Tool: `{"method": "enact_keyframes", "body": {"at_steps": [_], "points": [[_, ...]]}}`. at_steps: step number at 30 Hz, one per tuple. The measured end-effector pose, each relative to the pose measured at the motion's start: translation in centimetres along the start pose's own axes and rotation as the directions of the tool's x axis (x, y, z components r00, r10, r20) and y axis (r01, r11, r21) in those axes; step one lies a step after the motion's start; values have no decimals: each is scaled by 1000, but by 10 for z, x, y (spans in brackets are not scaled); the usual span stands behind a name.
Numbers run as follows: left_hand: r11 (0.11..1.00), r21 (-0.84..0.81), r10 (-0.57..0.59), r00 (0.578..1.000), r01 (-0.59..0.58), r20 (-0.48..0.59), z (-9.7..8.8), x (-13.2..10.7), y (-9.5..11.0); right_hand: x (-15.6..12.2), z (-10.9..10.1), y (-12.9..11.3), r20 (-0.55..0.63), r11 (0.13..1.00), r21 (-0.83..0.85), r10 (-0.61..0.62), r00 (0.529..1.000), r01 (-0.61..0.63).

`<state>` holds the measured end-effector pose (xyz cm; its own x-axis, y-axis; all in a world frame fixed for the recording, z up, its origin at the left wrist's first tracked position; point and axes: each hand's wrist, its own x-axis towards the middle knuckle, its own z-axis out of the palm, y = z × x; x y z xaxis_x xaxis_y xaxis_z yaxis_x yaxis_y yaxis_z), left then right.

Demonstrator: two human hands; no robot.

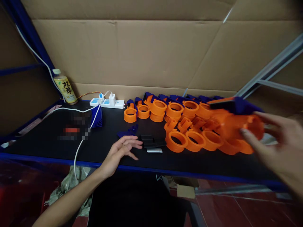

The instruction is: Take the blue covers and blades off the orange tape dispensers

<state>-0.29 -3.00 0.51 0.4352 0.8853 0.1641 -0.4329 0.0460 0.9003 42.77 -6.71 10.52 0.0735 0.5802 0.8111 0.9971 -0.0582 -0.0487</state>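
Observation:
My right hand [272,142] grips an orange tape dispenser [239,126] with a dark blue part, raised above the right end of the bench and slightly blurred. Over the front of the bench, my left hand [125,146] has its fingers stretched out and holds nothing. Its fingertips are beside several small black pieces [151,142] and a silvery strip [154,151]. A dark blue plastic part [127,130] lies just behind that hand. Orange ring-shaped dispenser bodies [176,142] stand in rows from the middle to the right, those at the back fitted with dark blue parts.
A stack of dark blue pieces [96,116] stands left of centre. Behind it is a white power strip [107,103] with plugs; its white cable [81,143] hangs over the front edge. A yellow-labelled bottle [65,88] stands at the back left. Cardboard [142,50] walls the back.

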Motion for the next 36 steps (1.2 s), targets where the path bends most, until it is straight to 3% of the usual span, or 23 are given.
{"method": "enact_keyframes", "body": {"at_steps": [3, 5, 7, 10, 12, 15, 17, 19, 21, 26, 36], "points": [[997, -12, 71, 991, -70, 111, 14, -5, -1, -22, -15, -96, 55, 948, 186, -272, 961, 258], [992, -69, 115, 986, -107, 123, 24, -9, 0, -41, -22, -152, 90, 873, 348, -395, 914, 343], [981, -145, 134, 991, -129, 29, 32, -15, 4, -57, -26, -194, 153, 813, 422, -500, 853, 401], [960, -229, 123, 977, -161, -173, 34, -20, 14, -64, -29, -227, 115, 715, 480, -625, 772, 508], [957, -262, 64, 974, -122, -219, 31, -23, 20, -56, -28, -237, 44, 681, 484, -647, 762, 550], [971, -234, -18, 970, -40, -242, 24, -24, 23, -38, -19, -244, 46, 721, 417, -625, 780, 553], [980, -199, -56, 967, 6, -247, 22, -23, 21, -31, -10, -248, 93, 700, 393, -676, 731, 596], [983, -179, -86, 965, 42, -248, 21, -22, 19, -32, -3, -250, 118, 633, 394, -754, 646, 667], [985, -161, -100, 960, 59, -263, 21, -21, 17, -39, 1, -252, 154, 619, 366, -777, 611, 695], [985, -148, -127, 945, 85, -301, 18, -20, 14, -55, -1, -255, 196, 700, 293, -711, 675, 651], [954, -292, -142, 957, 64, -254, 9, -15, 21, -29, 6, -262, 240, 653, 478, -740, 628, 587]]}}
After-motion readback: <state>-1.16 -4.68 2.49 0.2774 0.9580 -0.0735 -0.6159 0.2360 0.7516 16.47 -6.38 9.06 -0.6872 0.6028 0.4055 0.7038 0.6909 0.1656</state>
